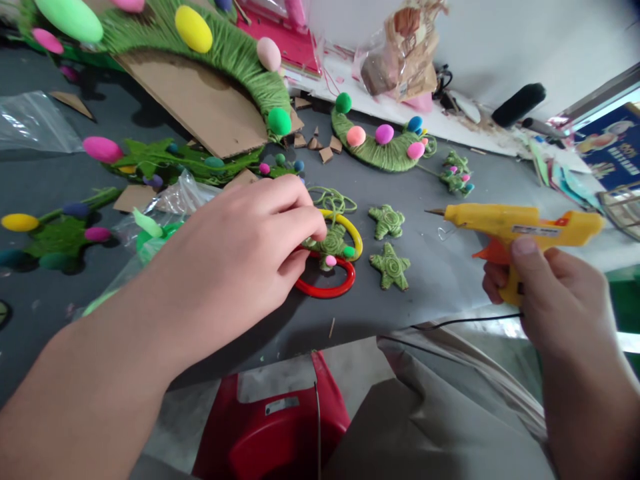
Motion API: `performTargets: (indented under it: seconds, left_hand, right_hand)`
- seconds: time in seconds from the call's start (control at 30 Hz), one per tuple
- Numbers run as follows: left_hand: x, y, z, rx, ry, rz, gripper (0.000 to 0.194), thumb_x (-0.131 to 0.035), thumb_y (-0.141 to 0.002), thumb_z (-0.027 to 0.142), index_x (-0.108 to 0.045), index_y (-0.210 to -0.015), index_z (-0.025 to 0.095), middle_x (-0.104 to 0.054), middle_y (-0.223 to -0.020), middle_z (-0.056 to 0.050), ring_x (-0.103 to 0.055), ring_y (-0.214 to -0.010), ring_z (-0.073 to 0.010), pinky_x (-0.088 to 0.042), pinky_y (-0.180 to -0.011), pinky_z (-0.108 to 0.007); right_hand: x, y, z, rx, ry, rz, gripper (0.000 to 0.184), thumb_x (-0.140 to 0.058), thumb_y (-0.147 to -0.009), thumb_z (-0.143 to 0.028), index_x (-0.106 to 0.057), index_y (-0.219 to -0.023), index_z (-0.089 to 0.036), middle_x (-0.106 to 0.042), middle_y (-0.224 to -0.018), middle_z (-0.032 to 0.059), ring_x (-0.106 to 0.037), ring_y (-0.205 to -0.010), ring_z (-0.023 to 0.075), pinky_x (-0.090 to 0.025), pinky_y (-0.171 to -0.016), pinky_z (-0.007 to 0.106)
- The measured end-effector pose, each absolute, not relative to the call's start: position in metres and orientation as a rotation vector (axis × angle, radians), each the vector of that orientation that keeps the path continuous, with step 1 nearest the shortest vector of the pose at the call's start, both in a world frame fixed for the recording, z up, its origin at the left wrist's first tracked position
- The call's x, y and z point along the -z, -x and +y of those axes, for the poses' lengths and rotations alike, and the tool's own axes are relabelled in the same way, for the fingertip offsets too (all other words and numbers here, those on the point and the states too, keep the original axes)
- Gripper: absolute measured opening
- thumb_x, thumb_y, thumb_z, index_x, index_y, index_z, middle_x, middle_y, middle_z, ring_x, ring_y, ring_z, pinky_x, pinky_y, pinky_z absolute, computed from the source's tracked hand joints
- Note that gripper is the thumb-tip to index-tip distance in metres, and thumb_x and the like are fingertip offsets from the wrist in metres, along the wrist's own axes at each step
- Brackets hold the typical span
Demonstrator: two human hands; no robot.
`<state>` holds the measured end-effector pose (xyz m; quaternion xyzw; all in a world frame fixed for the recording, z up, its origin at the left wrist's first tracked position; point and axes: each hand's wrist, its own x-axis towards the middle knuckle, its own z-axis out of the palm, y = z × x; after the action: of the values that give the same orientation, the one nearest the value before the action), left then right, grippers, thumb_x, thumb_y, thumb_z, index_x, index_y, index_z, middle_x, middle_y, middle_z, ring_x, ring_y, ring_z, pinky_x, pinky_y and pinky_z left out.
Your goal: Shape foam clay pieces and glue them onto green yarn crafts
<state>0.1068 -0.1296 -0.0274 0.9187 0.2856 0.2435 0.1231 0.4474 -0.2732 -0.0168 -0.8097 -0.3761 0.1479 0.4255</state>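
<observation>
My right hand [565, 300] grips a yellow hot glue gun [505, 223] with an orange trigger, its nozzle pointing left over the table. My left hand [265, 233] is closed, its fingertips pinched at the left side of a small green yarn-wrapped star [336, 241]; the fingers partly hide it. Tiny pink and green balls sit on that star. Beneath it show the handles of a pair of scissors, one loop yellow and one red [327, 291]. Two plain green stars, an upper one [387, 221] and a lower one [390, 267], lie just to the right.
Behind lie a green yarn-wrapped crescent [377, 150] with coloured balls, cardboard scraps [326, 155] and a larger wrapped ring [235, 57]. Plastic bags and a decorated star [63, 233] occupy the left. A black cord hangs from the glue gun. A red stool [275, 427] stands below the table edge.
</observation>
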Motion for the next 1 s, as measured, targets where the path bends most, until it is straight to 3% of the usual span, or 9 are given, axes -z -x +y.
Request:
performTargets:
  seconds: [0.5,0.63,0.77,0.9,1.0]
  left_hand:
    - [0.0279,-0.1065,-0.1296,-0.695,-2.667,0.84,0.023,-0.054,-0.094,0.011,-0.074,-0.093,0.023,-0.07,-0.105,-0.006,-0.066,-0.087,-0.0233,-0.052,-0.078,-0.04]
    - [0.0244,-0.1015,-0.132,-0.736,-2.634,0.884,0.023,-0.056,-0.096,0.016,-0.075,-0.106,0.025,-0.073,-0.112,-0.002,-0.07,-0.096,-0.0214,-0.053,-0.077,-0.034]
    - [0.0225,-0.0975,-0.133,-0.804,-2.651,0.954,0.028,-0.062,-0.089,0.014,-0.072,-0.114,0.02,-0.076,-0.113,-0.002,-0.072,-0.086,-0.0181,-0.052,-0.071,-0.031]
    - [0.0215,-0.0988,-0.1324,-0.647,-2.683,1.053,0.023,-0.062,-0.089,0.014,-0.071,-0.109,0.019,-0.074,-0.101,-0.003,-0.071,-0.085,-0.0211,-0.048,-0.066,-0.033]
    - [0.0208,-0.1001,-0.133,-0.702,-2.66,1.012,0.023,-0.063,-0.09,0.015,-0.072,-0.11,0.019,-0.075,-0.108,-0.004,-0.072,-0.092,-0.0229,-0.05,-0.071,-0.035]
  right_hand:
    - [0.0177,-0.4462,-0.2718,-0.363,2.021,-0.946,0.053,-0.078,-0.087,-0.068,-0.07,-0.078,-0.016,-0.061,-0.063,-0.0014,-0.058,-0.05,0.0111,-0.046,-0.047,0.025]
    - [0.0172,-0.4476,-0.2725,-0.356,2.029,-0.931,0.054,-0.078,-0.086,-0.068,-0.07,-0.078,-0.016,-0.062,-0.065,-0.0006,-0.059,-0.05,0.012,-0.045,-0.046,0.026]
    - [0.017,-0.4494,-0.2725,-0.367,2.022,-0.941,0.053,-0.077,-0.087,-0.068,-0.07,-0.079,-0.016,-0.062,-0.064,-0.0008,-0.059,-0.05,0.0123,-0.045,-0.047,0.026]
    - [0.0171,-0.4484,-0.2719,-0.361,2.03,-0.956,0.055,-0.077,-0.087,-0.069,-0.069,-0.075,-0.016,-0.061,-0.061,-0.001,-0.058,-0.05,0.011,-0.045,-0.046,0.024]
    - [0.0172,-0.4467,-0.2714,-0.362,2.034,-0.925,0.056,-0.079,-0.084,-0.07,-0.068,-0.075,-0.016,-0.062,-0.062,-0.0005,-0.059,-0.048,0.011,-0.046,-0.045,0.024]
